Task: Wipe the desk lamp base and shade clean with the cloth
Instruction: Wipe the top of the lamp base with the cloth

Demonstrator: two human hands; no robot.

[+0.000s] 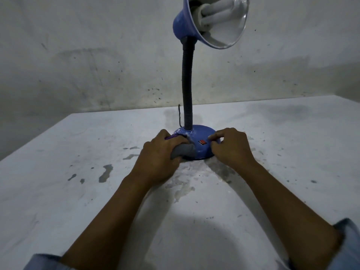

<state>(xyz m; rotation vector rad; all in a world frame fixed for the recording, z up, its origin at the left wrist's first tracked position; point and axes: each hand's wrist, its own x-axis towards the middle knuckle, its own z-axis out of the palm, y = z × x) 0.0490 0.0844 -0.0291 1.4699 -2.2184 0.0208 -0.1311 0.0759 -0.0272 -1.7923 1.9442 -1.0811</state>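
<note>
On the near middle of the stained white table (58, 191), the left hand (158, 156) squeezes a soft grey cloth (183, 151) against the shiny blue round lamp base (196, 147), which looks slippery, so the right hand (231, 147) curls its fingers on its right side, while the blue cone shade (187, 22) above holds a breakable white bulb (218, 14).

The lamp shade (212, 22) is cut off by the top edge, so its upper rim and the far end of the bulb (220, 12) are out of view. The left hand (159, 152) covers most of the grey cloth (183, 152) and the left side of the lamp base (200, 141); the purple bit at its fingertips is too hidden to name. The right hand (231, 147) hides the base's right edge. The cord (43, 115) drops behind the table (58, 172). Both sleeves run off the bottom edge.
</note>
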